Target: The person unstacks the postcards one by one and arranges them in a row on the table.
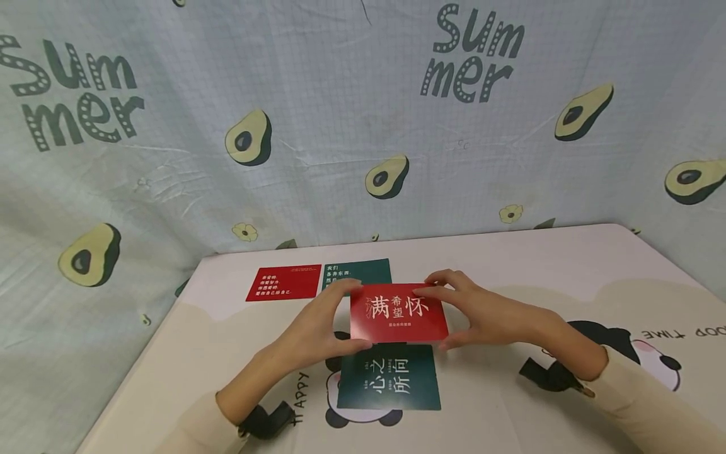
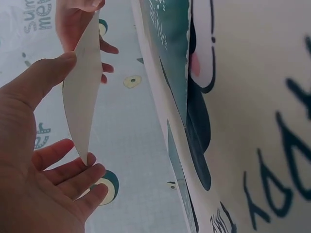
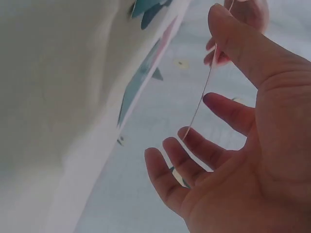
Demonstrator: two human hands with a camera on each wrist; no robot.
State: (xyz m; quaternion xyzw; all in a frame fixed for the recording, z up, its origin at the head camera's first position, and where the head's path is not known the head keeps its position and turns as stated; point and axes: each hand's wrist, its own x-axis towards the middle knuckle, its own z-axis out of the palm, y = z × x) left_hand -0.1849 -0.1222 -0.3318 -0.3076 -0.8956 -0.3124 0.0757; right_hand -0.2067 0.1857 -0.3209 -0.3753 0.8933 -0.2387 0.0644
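A red card [image 1: 397, 331] with white Chinese characters is held up between both hands, its printed face toward the head camera. My left hand [image 1: 314, 331] pinches its left edge, with the thumb at the lower corner and a finger at the upper one. The right hand [image 1: 490, 313] grips the opposite edge by its corners. In the left wrist view the card's plain pale back [image 2: 81, 97] appears, slightly bowed. From the right wrist the card [image 3: 201, 99] shows only as a thin edge. Below it lies a dark green card [image 1: 391, 398] with white characters, flat on the table.
Farther back on the table lie another red card [image 1: 286, 282] and a second green card [image 1: 371, 271], side by side; the held card partly hides the green one. The pale tablecloth [image 1: 510, 403] bears panda prints. Behind hangs a curtain [image 1: 317, 126] with avocado prints.
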